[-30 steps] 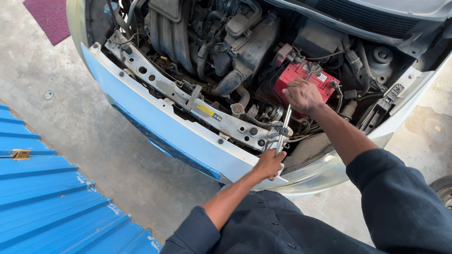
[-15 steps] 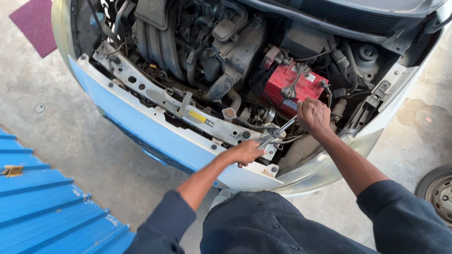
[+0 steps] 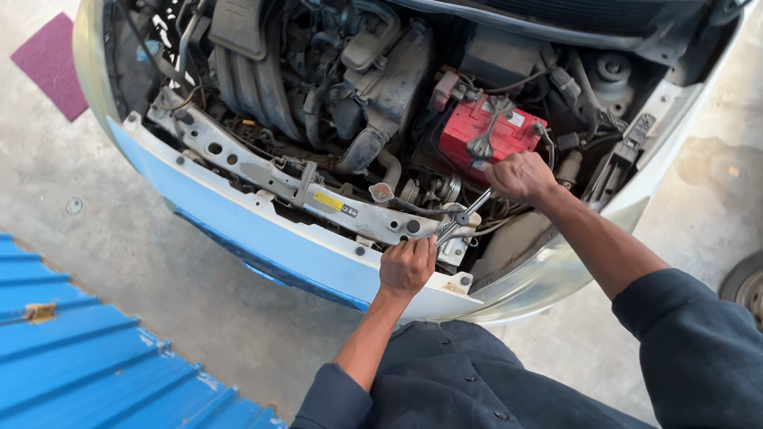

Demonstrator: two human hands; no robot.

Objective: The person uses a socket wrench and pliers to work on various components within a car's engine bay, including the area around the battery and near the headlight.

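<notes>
Left hand [image 3: 407, 264]: I see it curled shut on the low end of a metal wrench [image 3: 461, 217], knuckles on the silver front crossmember [image 3: 270, 176].
Right hand [image 3: 520, 175]: closed round the top end of the same wrench, fingers folded under; wrist angled back toward the sleeve.
Wrench: runs slantwise between my two grips, low end at the left fist, high end inside the right (the middle joint looks like a pivot or second tool crossing it, I can't tell which).
Beyond right grip: red battery [image 3: 485, 131], just past the knuckles, cables on top.
Beyond left grip: radiator cap [image 3: 381, 191] a little up and away from the fist, engine block [image 3: 381, 71] further off.
Under left grip: pale blue bumper [image 3: 262, 238], touching or nearly touching the heel of the hand.
Far side of left arm: blue corrugated sheet [image 3: 87, 365] on the concrete, well apart.
</notes>
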